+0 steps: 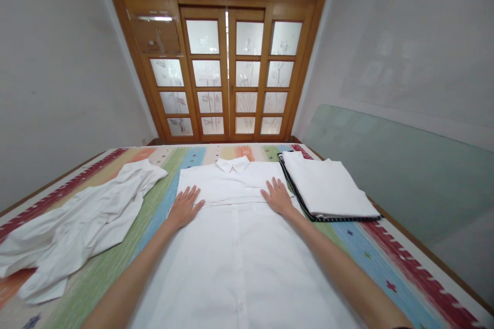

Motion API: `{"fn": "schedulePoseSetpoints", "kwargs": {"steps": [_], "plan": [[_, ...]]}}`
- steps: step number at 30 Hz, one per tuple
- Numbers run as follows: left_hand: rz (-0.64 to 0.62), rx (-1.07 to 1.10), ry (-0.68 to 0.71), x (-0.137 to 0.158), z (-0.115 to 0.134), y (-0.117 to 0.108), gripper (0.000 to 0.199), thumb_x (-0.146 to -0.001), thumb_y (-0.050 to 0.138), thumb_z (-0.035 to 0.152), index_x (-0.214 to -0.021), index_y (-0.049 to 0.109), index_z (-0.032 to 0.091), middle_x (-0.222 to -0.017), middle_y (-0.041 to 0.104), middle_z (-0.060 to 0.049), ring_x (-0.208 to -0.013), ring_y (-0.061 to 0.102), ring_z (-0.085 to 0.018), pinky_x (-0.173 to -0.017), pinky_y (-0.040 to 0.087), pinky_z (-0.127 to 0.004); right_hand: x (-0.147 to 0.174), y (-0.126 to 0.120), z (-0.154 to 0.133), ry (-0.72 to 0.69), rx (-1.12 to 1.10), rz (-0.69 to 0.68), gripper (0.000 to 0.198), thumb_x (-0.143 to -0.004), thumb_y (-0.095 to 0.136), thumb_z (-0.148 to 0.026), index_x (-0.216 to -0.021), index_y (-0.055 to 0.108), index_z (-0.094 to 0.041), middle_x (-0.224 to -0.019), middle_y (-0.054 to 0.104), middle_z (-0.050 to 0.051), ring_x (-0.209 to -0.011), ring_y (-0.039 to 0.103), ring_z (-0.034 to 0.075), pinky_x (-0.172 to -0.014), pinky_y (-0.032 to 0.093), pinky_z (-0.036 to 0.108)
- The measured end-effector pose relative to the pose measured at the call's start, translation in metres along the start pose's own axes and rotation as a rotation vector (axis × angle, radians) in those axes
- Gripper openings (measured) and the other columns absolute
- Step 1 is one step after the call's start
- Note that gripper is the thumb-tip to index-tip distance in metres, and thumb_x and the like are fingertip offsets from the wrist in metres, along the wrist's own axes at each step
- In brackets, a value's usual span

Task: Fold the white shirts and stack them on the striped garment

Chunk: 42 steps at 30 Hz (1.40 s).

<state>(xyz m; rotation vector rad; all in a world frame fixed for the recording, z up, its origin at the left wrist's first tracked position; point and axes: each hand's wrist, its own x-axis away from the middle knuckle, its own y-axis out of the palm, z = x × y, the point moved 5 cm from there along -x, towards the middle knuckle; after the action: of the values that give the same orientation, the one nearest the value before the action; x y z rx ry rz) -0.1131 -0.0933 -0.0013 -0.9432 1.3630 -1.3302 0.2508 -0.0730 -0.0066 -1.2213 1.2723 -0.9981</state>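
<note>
A white button-up shirt [235, 252] lies front side up on the striped cloth, its collar [232, 164] pointing away from me. Its sleeves appear laid across the chest, making a band with creases below the collar. My left hand [186, 206] rests flat on the left end of that band, fingers spread. On the right end, my right hand [277, 196] lies flat in the same way. Neither hand grips the fabric. The shirt's lower hem runs out of view at the bottom.
Another white garment [88, 216] lies loosely crumpled at the left. Folded white clothes [328, 185] sit stacked on a dark, patterned-edged item at the right. A colourful striped cloth [154, 226] covers the surface. Wooden glazed doors [229, 72] stand beyond, and a pale green panel [386, 164] leans along the right wall.
</note>
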Motion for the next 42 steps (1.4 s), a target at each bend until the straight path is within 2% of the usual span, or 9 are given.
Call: {"fn": "schedulePoseSetpoints", "kwargs": {"steps": [4,10,19,23,27,30,32,37,42], "plan": [[0.004,-0.003,-0.005,0.002,-0.003,0.002,0.067,-0.096,0.024,0.056,-0.148,0.038,0.015,-0.155,0.031,-0.011,-0.146,0.02,-0.028,-0.117,0.02,-0.05,0.005,0.003,0.006,0.111,-0.014,0.008,0.075,-0.097,0.021,-0.058,-0.15,0.032,-0.006,-0.158,0.021,0.018,-0.147,0.013,0.035,-0.117,0.007,0.049],[0.052,-0.026,0.016,0.008,-0.005,0.003,0.065,-0.097,0.023,0.054,-0.146,0.042,0.016,-0.153,0.036,-0.011,-0.145,0.026,-0.028,-0.116,0.024,-0.048,0.019,-0.001,0.008,-0.014,0.026,0.008,0.07,-0.099,0.019,-0.052,-0.15,0.032,-0.006,-0.157,0.025,0.018,-0.146,0.018,0.031,-0.117,0.012,0.048],[0.169,0.012,0.067,0.087,-0.011,0.012,0.065,-0.095,0.027,0.053,-0.144,0.044,0.014,-0.151,0.039,-0.014,-0.144,0.029,-0.027,-0.115,0.028,-0.046,0.117,0.002,0.026,-0.238,0.033,0.131,0.065,-0.099,0.022,-0.051,-0.147,0.039,-0.011,-0.156,0.031,0.014,-0.145,0.022,0.03,-0.116,0.023,0.047],[0.226,0.208,-0.075,0.122,-0.02,0.006,0.063,-0.091,0.039,0.051,-0.14,0.046,0.012,-0.152,0.038,-0.016,-0.143,0.03,-0.029,-0.115,0.029,-0.047,0.156,0.002,0.041,-0.176,-0.079,0.178,0.064,-0.096,0.032,-0.051,-0.144,0.043,-0.01,-0.156,0.031,0.015,-0.146,0.021,0.03,-0.117,0.021,0.048],[0.276,0.687,-0.379,0.133,-0.038,-0.018,0.062,-0.081,0.057,0.039,-0.137,0.043,0.017,-0.145,0.048,-0.016,-0.126,0.055,-0.026,-0.103,0.046,-0.042,0.161,-0.013,0.061,-0.006,-0.414,0.217,0.059,-0.086,0.051,-0.044,-0.136,0.05,-0.013,-0.15,0.04,0.017,-0.139,0.037,0.029,-0.114,0.031,0.046],[0.188,0.98,-0.613,0.135,-0.044,-0.034,0.066,-0.076,0.065,0.038,-0.134,0.041,0.017,-0.13,0.061,-0.016,-0.105,0.067,-0.025,-0.084,0.056,-0.038,0.15,-0.024,0.079,0.177,-0.737,0.22,0.055,-0.077,0.06,-0.035,-0.129,0.051,-0.017,-0.133,0.057,0.016,-0.111,0.062,0.027,-0.096,0.049,0.043],[0.09,1.064,-0.662,0.137,-0.04,-0.041,0.071,-0.074,0.069,0.042,-0.134,0.04,0.016,-0.109,0.071,-0.012,-0.091,0.071,-0.024,-0.073,0.058,-0.035,0.144,-0.026,0.088,0.294,-0.869,0.166,0.057,-0.073,0.065,-0.033,-0.126,0.051,-0.018,-0.119,0.064,0.013,-0.087,0.068,0.022,-0.081,0.055,0.039],[-0.088,1.079,-0.506,0.148,-0.025,-0.052,0.089,-0.067,0.072,0.055,-0.141,0.04,0.017,-0.066,0.068,0.002,-0.06,0.066,-0.021,-0.052,0.05,-0.029,0.145,-0.03,0.094,0.36,-1.033,0.02,0.073,-0.064,0.074,-0.029,-0.131,0.045,-0.02,-0.084,0.067,0.001,-0.064,0.065,0.016,-0.06,0.053,0.028],[-0.042,0.971,-0.322,0.155,-0.024,-0.069,0.07,-0.056,0.069,0.07,-0.103,0.072,0.018,-0.076,0.07,-0.002,-0.071,0.062,-0.018,-0.061,0.049,-0.025,0.148,-0.044,0.089,0.14,-1.101,-0.162,0.066,-0.06,0.079,-0.039,-0.12,0.063,-0.016,-0.052,0.048,-0.01,-0.047,0.051,0.012,-0.045,0.042,0.023]]}}
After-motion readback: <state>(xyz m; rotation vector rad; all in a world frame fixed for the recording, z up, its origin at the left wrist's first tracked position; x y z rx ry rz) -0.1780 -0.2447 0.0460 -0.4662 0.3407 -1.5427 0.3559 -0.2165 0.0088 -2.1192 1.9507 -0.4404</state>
